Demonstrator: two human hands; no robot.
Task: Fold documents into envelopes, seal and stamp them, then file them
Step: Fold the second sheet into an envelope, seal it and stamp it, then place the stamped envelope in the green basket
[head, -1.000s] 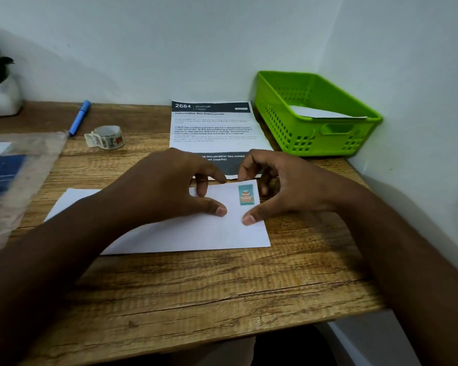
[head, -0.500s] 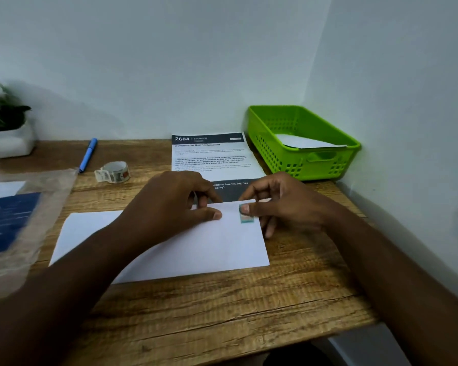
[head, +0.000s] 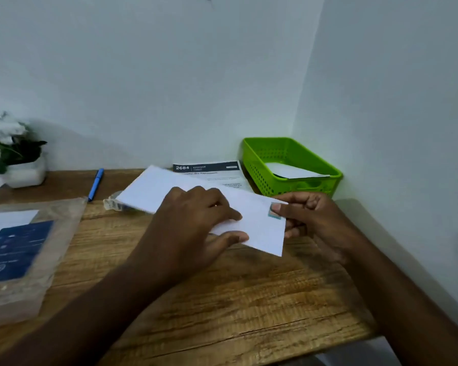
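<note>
A white envelope (head: 156, 190) is lifted off the wooden desk (head: 222, 299) and tilted, its far left end raised. A teal stamp (head: 272, 213) sits at its top right corner. My left hand (head: 196, 223) grips the envelope's near edge, fingers on top and thumb beneath. My right hand (head: 310, 215) pinches the right end, thumb pressed on the stamp. A printed document (head: 209, 171) lies behind the envelope, partly hidden by it. The green basket (head: 262, 165) in the back right corner holds a white envelope (head: 294, 171).
A roll of stamps (head: 114, 204) peeks out under the envelope's left end. A blue pen (head: 95, 183) lies at the back. A clear plastic bag with blue and white papers (head: 19, 249) covers the left side. A white plant pot (head: 24, 173) stands far left. Walls close off the back and right.
The envelope lay flat on the desk; now both hands hold it lifted and turned toward the basket. My right thumb stays on the stamp. The camera has tilted up.
</note>
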